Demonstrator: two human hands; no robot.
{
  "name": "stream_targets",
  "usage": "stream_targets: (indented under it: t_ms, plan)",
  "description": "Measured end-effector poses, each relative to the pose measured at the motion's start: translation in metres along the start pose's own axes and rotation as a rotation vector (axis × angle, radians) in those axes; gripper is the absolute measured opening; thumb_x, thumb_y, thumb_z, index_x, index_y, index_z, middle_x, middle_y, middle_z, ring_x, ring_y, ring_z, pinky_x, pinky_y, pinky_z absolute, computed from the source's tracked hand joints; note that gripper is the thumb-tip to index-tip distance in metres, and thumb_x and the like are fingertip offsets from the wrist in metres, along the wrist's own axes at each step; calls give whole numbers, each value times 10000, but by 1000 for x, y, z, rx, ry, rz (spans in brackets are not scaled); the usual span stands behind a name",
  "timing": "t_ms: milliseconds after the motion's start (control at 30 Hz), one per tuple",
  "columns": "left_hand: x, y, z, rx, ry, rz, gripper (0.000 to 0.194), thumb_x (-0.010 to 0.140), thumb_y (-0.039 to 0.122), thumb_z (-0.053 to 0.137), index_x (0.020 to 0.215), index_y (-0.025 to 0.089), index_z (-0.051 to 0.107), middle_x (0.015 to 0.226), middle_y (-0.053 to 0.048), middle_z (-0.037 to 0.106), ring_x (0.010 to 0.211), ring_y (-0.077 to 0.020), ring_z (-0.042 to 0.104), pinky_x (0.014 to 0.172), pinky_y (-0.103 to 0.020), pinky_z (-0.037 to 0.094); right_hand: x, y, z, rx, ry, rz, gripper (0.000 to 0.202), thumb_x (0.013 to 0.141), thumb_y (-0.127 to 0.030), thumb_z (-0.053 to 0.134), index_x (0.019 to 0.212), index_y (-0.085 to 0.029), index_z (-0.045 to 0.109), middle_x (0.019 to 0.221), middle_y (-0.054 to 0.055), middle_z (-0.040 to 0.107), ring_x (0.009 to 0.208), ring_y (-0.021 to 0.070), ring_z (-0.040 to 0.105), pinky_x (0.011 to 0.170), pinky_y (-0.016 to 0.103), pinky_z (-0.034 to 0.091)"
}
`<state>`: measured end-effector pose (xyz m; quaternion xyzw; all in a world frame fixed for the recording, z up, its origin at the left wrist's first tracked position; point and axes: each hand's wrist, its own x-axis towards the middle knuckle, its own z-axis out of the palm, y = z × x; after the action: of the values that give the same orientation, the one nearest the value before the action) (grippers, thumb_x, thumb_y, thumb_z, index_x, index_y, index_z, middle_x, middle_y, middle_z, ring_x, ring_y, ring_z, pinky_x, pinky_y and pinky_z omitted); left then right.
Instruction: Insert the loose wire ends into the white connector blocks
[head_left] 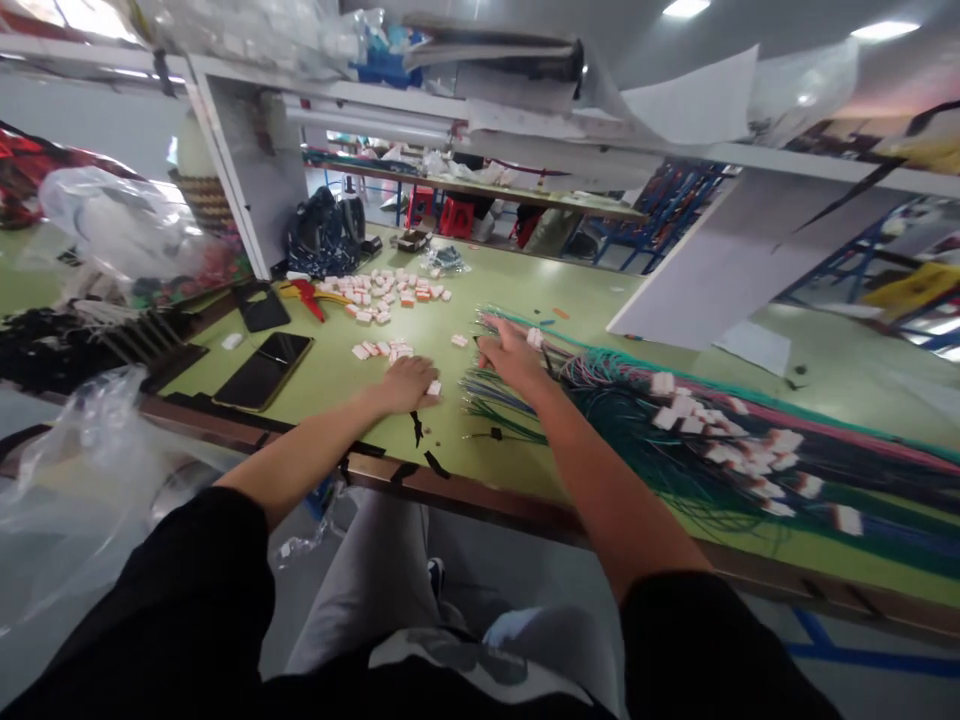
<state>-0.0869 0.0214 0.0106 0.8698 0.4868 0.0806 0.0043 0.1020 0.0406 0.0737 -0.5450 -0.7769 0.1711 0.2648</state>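
My left hand is low over the table, fingers curled, with a white connector housing at its fingertips. Just beyond it lies a small group of white-and-orange connector housings. My right hand is over the stripped ends of a wire bundle, its index finger and thumb apart; the fingers underneath are hidden. Pink, green, blue and black wires run from there to the right. Several white connectors rest on top of the bundle.
A larger connector pile lies farther back. Red-and-yellow pliers and a black phone are on the left. A white panel stands at the right, and a loaded shelf crosses above. Black tape scraps lie by the front edge.
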Motion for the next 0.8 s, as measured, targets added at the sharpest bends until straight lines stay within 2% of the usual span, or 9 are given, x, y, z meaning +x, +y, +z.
stream_targets:
  t_ms: [67,167,300,400,467,600,700,733,800]
  plan:
    - [3,-9,6,1,-11,40,374,857,364,484,1125,123,582,1127,-158,599,1098,-264,524,926,-386,373,35,0,15,-175,-58,102,490,876,-304,385,1337,-138,396,841,63,705,883,201,629,849,333,450]
    - [10,-12,8,-21,-1,84,311,825,352,530,1037,146,624,1046,-122,623,1028,-239,546,874,-348,398,79,5,35,-246,-62,167,469,877,-262,382,1324,-122,403,1061,138,673,1068,258,576,914,384,403]
    - [11,-15,4,-78,22,105,268,805,311,530,986,146,640,1015,-111,631,995,-240,546,850,-360,409,114,17,50,-245,-79,166,493,897,-279,375,1342,-66,357,1199,213,597,1072,276,576,888,368,407]
    - [10,-21,-2,-97,33,82,289,805,298,511,1020,145,629,1059,-111,626,1033,-242,528,890,-369,391,123,23,54,-217,-115,109,539,885,-328,437,1351,-74,342,1176,183,620,1021,246,595,856,312,423]
    - [10,-24,-6,-95,48,19,309,807,300,504,1046,142,621,1085,-115,623,1060,-250,514,916,-374,375,122,25,55,-200,-108,76,535,876,-288,451,1360,-92,336,1175,157,624,1035,232,583,871,302,419]
    - [11,-24,-13,-95,68,-132,326,789,294,515,1043,126,631,1040,-131,633,1046,-269,522,900,-369,379,116,25,56,-180,-18,85,420,859,-157,401,1269,-82,455,1271,200,546,1174,263,488,966,378,361]
    - [12,-23,-15,-124,90,-223,291,770,307,524,954,127,659,927,-122,648,959,-267,546,843,-356,398,110,21,61,-130,-36,127,276,801,-112,471,1043,-107,605,1098,197,641,1077,285,556,917,412,395]
    - [12,-24,-15,-151,108,-249,272,762,312,526,912,132,665,887,-112,649,923,-261,551,821,-350,402,108,20,62,-97,-55,126,243,783,-105,498,991,-120,622,1025,172,669,1014,266,591,886,388,419]
    - [12,-26,-15,-259,161,-302,251,739,305,537,882,146,668,823,-83,643,847,-234,559,775,-323,408,105,17,63,-10,-77,104,243,791,-123,506,1007,-137,616,952,117,691,891,195,634,810,310,459]
